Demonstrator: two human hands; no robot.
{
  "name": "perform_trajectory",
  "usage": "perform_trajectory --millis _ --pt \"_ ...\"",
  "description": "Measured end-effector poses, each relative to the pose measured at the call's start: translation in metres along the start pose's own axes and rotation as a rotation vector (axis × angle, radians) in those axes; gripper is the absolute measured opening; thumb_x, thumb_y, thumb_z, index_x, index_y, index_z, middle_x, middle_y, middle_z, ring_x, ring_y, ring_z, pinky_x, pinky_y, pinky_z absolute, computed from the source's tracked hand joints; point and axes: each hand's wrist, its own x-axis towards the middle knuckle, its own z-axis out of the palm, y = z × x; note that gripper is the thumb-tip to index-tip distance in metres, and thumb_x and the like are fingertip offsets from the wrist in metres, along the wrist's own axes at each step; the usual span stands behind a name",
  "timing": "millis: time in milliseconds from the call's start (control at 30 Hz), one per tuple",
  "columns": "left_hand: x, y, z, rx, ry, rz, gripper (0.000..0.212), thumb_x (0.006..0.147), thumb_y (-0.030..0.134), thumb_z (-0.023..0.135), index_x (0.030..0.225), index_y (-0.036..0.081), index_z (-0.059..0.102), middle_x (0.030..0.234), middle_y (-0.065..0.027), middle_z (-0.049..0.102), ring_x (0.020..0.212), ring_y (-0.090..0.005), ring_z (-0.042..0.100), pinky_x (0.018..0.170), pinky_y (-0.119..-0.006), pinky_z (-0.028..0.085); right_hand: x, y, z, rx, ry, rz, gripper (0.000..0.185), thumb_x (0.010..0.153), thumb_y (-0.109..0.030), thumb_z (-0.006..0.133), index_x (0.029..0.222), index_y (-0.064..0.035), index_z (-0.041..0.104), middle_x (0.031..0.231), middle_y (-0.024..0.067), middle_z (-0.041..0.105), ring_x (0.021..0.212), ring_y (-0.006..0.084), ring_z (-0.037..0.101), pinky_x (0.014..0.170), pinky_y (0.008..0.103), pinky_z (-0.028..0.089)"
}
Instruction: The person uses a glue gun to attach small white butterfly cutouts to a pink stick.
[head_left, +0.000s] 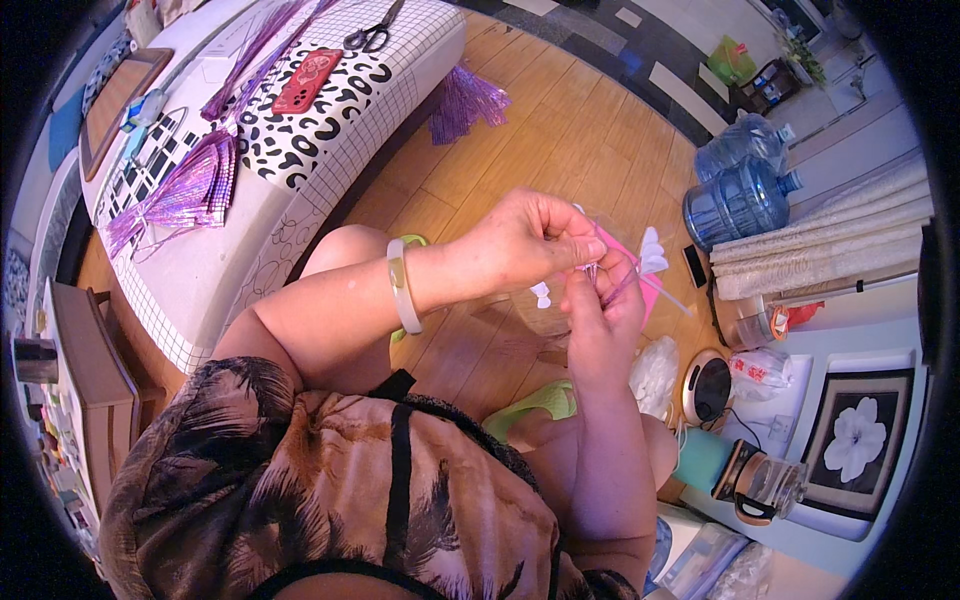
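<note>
My left hand (517, 244), with a bangle on its wrist, pinches purple tinsel strands (591, 271) between thumb and forefinger. My right hand (606, 315) meets it from below, fingers curled round the same strands. More purple strand crosses the right fingers. Beside them a white scalloped piece (652, 253) and a thin white stick (667, 292) stick out to the right; how they join the strands is hidden. Below the hands lie a pink sheet (651, 301) and small white cut-out pieces (541, 294), seemingly on a clear round surface.
On the covered couch at left are purple tinsel bunches (187, 187), a red phone case (307, 81) and black-handled scissors (369, 37). Another tinsel bunch (466, 101) hangs over its edge. Blue water bottles (739, 202), a white plastic bag (654, 375) and a glass kettle (769, 484) stand at right.
</note>
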Motion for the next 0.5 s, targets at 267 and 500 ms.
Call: perform_trajectory --millis 267,500 --pt "-0.002 0.0044 0.0009 0.002 0.03 0.013 0.013 0.082 0.014 0.058 0.084 0.001 0.061 0.074 -0.0015 0.061 0.065 -0.0057 0.054 0.059 -0.019 0.044 0.0036 0.0024 -0.0007 0.034 0.11 -0.098 0.018 0.086 -0.01 0.048 0.1 -0.0001 0.045 0.063 -0.0003 0.052 0.051 0.0028 0.041 0.048 0.0161 0.032" --pt "-0.0031 -0.0011 0.0051 0.031 0.069 0.085 0.015 0.085 0.014 0.055 0.087 0.0 0.06 0.073 -0.0014 0.06 0.065 -0.0057 0.054 0.057 -0.018 0.043 0.0057 0.0009 -0.0039 -0.053 0.171 -0.13 0.01 0.086 -0.011 0.049 0.09 -0.0021 0.047 0.067 0.0023 0.058 0.054 0.0032 0.048 0.046 0.0167 0.035"
